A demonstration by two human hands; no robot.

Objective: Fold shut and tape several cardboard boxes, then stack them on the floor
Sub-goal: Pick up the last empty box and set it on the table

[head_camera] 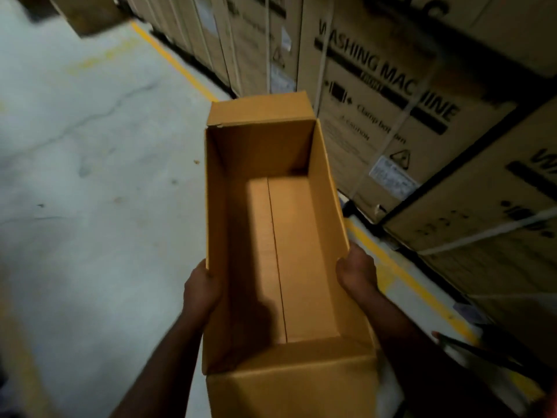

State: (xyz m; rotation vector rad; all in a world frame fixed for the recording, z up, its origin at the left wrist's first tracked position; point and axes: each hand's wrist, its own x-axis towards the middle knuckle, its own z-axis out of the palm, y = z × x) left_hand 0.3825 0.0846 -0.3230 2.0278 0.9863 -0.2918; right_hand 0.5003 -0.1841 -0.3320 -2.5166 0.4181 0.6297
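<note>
Box (301,251): open-topped, flaps up, held between the hands above the floor (90,176).
Hands: left hand (202,289) and right hand (357,273) each gripped a long wall.
Writing: "WASHING MACHINE", "Clamp bottom" on cartons (376,116) beyond the right hand.

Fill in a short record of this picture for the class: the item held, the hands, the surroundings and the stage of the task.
item: cardboard box, empty, top flaps open
hands: left hand grips the left wall, right hand grips the right wall
surroundings: grey floor with a yellow line; washing machine cartons on the right
stage: top not yet folded shut or taped
</note>
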